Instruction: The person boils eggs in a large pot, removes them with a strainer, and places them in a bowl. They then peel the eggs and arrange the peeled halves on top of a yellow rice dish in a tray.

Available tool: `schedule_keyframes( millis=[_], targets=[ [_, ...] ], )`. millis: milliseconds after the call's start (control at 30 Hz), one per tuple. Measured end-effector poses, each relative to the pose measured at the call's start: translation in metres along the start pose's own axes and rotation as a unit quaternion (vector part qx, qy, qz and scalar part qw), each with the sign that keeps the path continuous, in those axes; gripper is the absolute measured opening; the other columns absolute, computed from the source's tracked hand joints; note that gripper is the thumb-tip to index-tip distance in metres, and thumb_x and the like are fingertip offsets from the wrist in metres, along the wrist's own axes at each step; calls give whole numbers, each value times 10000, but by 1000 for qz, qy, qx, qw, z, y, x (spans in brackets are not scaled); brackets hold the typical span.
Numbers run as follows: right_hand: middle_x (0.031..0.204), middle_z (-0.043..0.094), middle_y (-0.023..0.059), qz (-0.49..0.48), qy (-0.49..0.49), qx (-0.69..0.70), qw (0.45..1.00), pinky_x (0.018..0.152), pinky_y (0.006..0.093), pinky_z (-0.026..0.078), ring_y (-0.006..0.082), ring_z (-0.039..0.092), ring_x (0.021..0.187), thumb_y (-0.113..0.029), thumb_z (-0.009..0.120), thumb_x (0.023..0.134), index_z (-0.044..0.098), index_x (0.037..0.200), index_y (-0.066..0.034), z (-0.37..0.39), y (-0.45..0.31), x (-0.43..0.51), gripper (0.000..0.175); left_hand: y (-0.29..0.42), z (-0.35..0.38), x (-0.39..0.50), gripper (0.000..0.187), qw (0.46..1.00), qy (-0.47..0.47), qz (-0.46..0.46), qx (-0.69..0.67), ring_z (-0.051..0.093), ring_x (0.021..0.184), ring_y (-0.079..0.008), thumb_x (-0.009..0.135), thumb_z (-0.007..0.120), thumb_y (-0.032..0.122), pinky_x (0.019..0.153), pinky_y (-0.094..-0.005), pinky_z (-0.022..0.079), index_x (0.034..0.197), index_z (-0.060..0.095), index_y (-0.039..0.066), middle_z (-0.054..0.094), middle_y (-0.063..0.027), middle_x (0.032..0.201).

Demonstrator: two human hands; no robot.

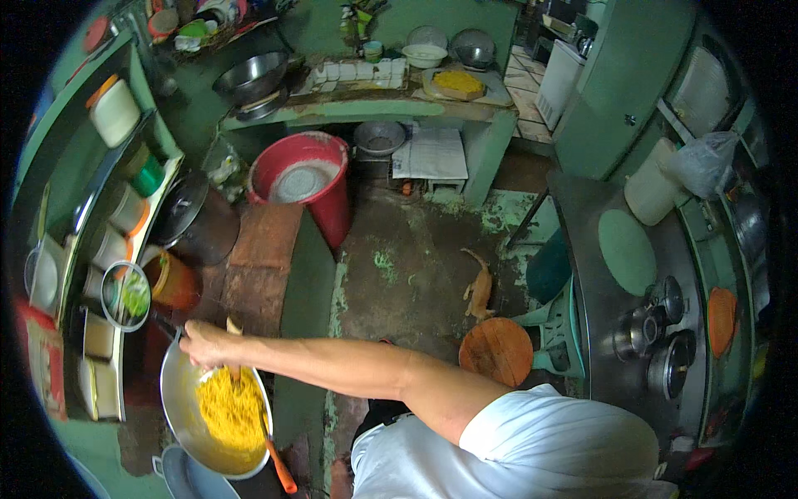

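My right hand (209,346) reaches out over a wide metal pot (171,399) and is closed around the dark handle of a small round pan (126,296). Green chopped pieces (135,296) lie in that pan. Yellow shredded food, perhaps noodles or rice (230,408), fills part of the pot below my wrist. A wooden utensil (235,374) stands in the food, partly hidden behind my wrist. Another utensil with an orange handle (282,468) leans over the pot's near right rim. My left hand is out of view.
Left of the pot are wall shelves with jars (116,111), an orange container (177,284) and a dark lidded pot (193,215). A red bucket (299,171) stands beyond the brick counter (259,249). A cat (480,287) lies on the floor near a wooden-topped stool (497,351).
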State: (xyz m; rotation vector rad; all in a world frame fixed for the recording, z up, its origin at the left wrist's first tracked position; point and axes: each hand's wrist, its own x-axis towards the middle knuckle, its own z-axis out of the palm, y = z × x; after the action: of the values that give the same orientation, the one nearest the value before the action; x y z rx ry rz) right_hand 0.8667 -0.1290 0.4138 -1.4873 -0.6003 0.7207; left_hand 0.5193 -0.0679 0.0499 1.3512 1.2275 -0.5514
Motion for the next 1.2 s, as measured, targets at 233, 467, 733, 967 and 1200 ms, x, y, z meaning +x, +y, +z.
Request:
schedule_keyframes(
  millis=[233,467,733,967,1200],
  targets=[
    [622,514,-7,63,-42,238,968,310,230,281,62,403,383,-231,484,885,470,835,-84,-108,33,16,156,105,92,62,319,993,-100,3,55,594,657,-183,883,463,305,548,-335,490,1040,594,61,647,-60,841],
    [678,469,-25,58,143,294,943,331,222,217,39,314,406,-244,493,916,418,992,-157,-309,52,-3,137,238,164,109,323,976,-183,40,111,596,640,-181,880,461,307,540,-332,503,1044,587,59,647,-58,850],
    [657,473,-10,91,322,218,917,338,237,267,66,369,413,-233,474,921,421,952,-114,-482,82,-89,134,365,219,148,330,947,-310,-1,87,602,640,-189,879,451,310,527,-324,514,1078,561,71,649,-52,861],
    [674,523,16,81,391,254,881,331,230,295,73,401,431,-232,503,905,483,938,-106,-625,86,-159,132,399,332,109,180,955,-290,-35,61,537,580,-147,903,397,239,427,-303,420,842,528,131,560,-6,699],
    [761,570,46,-48,414,384,824,391,199,363,70,413,465,-66,544,833,537,983,20,-809,39,-226,172,417,424,110,312,973,-212,72,48,581,627,-185,891,444,270,483,-315,470,1110,577,92,646,-68,840]
  ],
)
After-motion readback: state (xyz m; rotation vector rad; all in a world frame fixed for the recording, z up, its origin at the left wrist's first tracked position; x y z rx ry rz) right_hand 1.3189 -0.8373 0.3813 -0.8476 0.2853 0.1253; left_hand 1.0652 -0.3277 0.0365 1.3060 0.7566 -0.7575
